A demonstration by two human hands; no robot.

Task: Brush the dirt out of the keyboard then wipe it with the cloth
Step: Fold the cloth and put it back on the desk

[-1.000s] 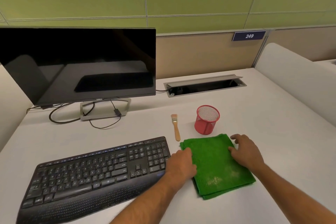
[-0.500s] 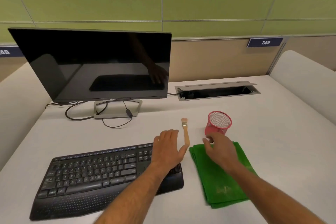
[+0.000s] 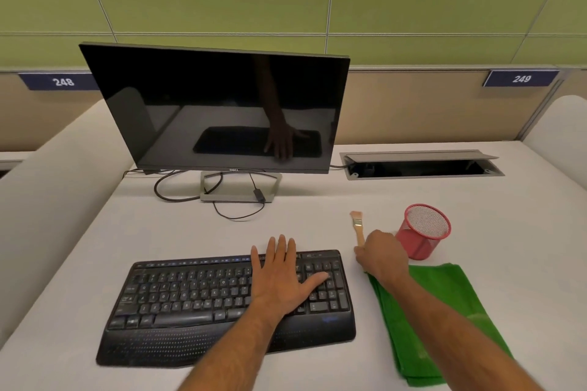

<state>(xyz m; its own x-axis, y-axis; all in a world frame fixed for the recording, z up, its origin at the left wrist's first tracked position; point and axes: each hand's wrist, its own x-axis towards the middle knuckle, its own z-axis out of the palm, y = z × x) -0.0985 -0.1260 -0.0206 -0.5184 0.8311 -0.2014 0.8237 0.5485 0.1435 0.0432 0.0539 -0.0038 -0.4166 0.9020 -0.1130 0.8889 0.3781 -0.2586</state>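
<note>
A black keyboard [image 3: 190, 292] lies on the white desk in front of me. My left hand [image 3: 281, 276] rests flat on its right half, fingers straight and spread. A small wooden-handled brush [image 3: 357, 222] lies just beyond the keyboard's right end, bristles pointing away from me. My right hand [image 3: 382, 259] covers the lower end of its handle with curled fingers. A folded green cloth [image 3: 444, 301] lies to the right of the keyboard, partly under my right forearm.
A red mesh pen cup [image 3: 424, 230] stands right of the brush, close to my right hand. A dark monitor [image 3: 216, 108] with loose cables [image 3: 178, 190] at its base stands behind the keyboard. An open cable hatch [image 3: 422, 165] sits at the back right.
Both hands left the green cloth. My left hand moved onto the keyboard and flattened there. My right hand moved forward and left to the brush handle and curled over it.
</note>
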